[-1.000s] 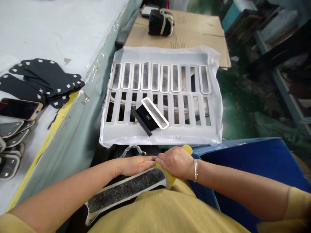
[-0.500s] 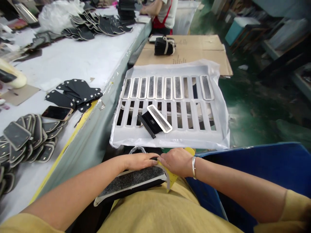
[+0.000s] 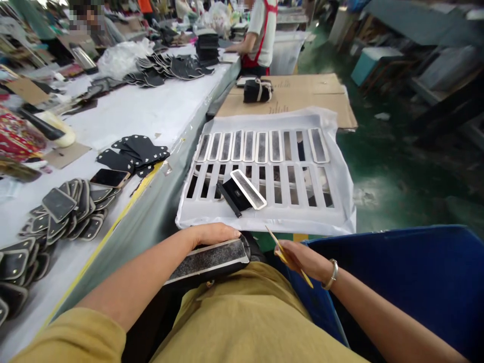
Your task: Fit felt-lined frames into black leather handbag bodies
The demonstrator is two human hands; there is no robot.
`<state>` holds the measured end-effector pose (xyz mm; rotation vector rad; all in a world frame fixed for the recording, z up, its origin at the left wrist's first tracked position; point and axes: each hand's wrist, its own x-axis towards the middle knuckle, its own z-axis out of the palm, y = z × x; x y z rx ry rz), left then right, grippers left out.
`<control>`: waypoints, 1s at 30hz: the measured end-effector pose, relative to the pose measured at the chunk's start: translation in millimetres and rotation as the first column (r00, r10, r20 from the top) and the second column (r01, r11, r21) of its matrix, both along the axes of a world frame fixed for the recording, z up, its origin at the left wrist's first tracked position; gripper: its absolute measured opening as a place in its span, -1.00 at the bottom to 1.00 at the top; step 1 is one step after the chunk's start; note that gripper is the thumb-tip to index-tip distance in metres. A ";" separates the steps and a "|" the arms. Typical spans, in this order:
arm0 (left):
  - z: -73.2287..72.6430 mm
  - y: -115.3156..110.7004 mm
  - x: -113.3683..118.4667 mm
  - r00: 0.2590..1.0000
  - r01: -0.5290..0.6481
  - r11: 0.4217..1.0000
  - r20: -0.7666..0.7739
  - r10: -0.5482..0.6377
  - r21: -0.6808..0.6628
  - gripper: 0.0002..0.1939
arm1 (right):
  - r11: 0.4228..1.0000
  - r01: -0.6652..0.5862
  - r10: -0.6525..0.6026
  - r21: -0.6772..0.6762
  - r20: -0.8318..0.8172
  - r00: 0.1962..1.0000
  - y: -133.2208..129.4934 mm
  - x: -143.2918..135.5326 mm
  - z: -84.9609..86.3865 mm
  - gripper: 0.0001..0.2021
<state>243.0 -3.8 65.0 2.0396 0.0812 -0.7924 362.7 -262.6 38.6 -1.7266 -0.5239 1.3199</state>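
Note:
Against the yellow shirt lies a black padded piece with a speckled grey panel edged in white. My left hand rests along its far edge, the fingers curled over it and partly hidden. To the right, my right hand pinches a thin yellow sheet, seen nearly edge-on, apart from the black piece. Beyond my hands, a white slotted tray carries a row of white-rimmed grey strips. On its near part a black folded part lies beside a loose white-rimmed strip.
The long white table at the left bears stacks of dark pieces and a phone. A blue bin stands at right. Cardboard lies behind the tray. A person is at the table's far end.
My right hand has moved right, away from my left hand and the black piece, taking the yellow sheet with it. The view has tilted up a little, showing more of the background.

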 end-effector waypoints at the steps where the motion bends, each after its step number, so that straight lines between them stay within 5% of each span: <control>1: 0.9 -2.2 1.8 1.000 0.009 0.999 0.020 -0.010 0.030 -0.56 | 1.000 0.015 -0.013 0.018 -0.101 0.995 -8.4 -6.7 -5.5 -0.69; 5: 2.9 -8.2 4.9 0.997 0.017 0.995 0.067 -0.023 0.099 -0.59 | 0.995 -0.020 0.065 0.098 -0.489 0.870 -28.7 -26.2 -18.2 -0.66; 8: 2.5 -10.8 3.2 0.997 -0.016 0.991 0.079 0.006 0.133 -0.55 | 0.989 -0.074 0.139 0.131 -0.603 0.785 -34.5 -31.3 -18.0 -0.56; 15: 15.6 -30.3 -17.5 0.985 -0.112 0.957 0.160 0.070 0.269 -0.43 | 0.973 -0.207 0.230 0.103 -0.519 0.823 -32.6 -37.6 -6.3 -0.60; 21: 14.7 -62.0 -45.8 0.947 -0.189 0.814 0.321 0.003 0.550 0.08 | 0.963 -0.185 0.253 0.198 -0.415 0.874 -34.3 -30.6 1.2 -0.54; 25: 2.2 -76.2 -49.2 0.914 -0.252 0.693 0.401 -0.058 0.675 -0.07 | 0.942 -0.246 0.318 0.229 -0.366 0.875 -32.5 -26.7 5.2 -0.56; 30: -4.0 -80.0 -50.6 0.878 -0.296 0.662 0.469 -0.096 0.688 -0.13 | 0.879 -0.453 0.476 0.147 -0.210 0.854 -17.3 -28.1 14.8 -0.73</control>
